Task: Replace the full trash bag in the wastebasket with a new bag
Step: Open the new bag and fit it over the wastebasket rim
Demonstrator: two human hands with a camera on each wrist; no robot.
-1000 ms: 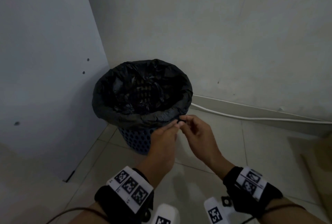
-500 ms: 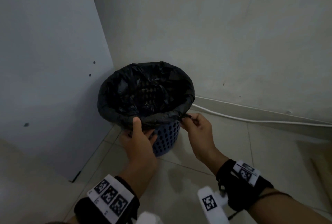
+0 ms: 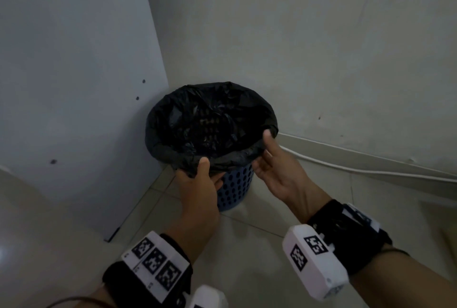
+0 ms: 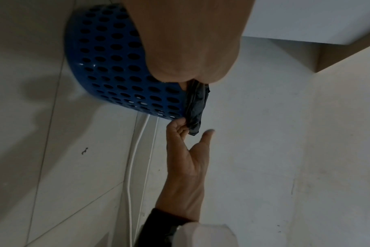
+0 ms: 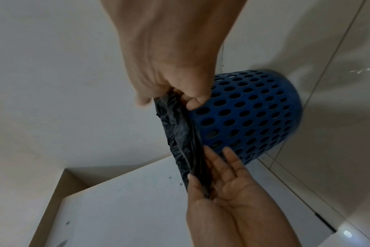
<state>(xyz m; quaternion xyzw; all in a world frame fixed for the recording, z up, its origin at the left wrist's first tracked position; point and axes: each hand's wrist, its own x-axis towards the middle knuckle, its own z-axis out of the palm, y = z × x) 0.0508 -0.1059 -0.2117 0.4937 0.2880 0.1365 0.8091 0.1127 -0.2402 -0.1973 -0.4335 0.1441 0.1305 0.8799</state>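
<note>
1. Blue plastic wastebasket point(image 3: 237, 185), round and tapering downward, its wall pierced by rows of round holes; it stands on the tiled floor point(image 3: 309, 211) in the corner between the white panel point(image 3: 74, 73) and the plastered wall point(image 3: 296, 48)
2. Black trash bag point(image 3: 188, 120), thin crinkled glossy film, lining the wastebasket with its edge folded over the rim; the contents cannot be made out in the dark interior
3. Left hand point(image 3: 200, 184) at the near rim, thumb on top of the folded film and fingers beneath, pinching the bag's edge
4. Right hand point(image 3: 274, 169) at the right rim, palm turned up, thumb over the fold and fingers curled under it, grasping the film
5. White cable point(image 3: 358, 170) running along the base of the wall behind the wastebasket
</note>
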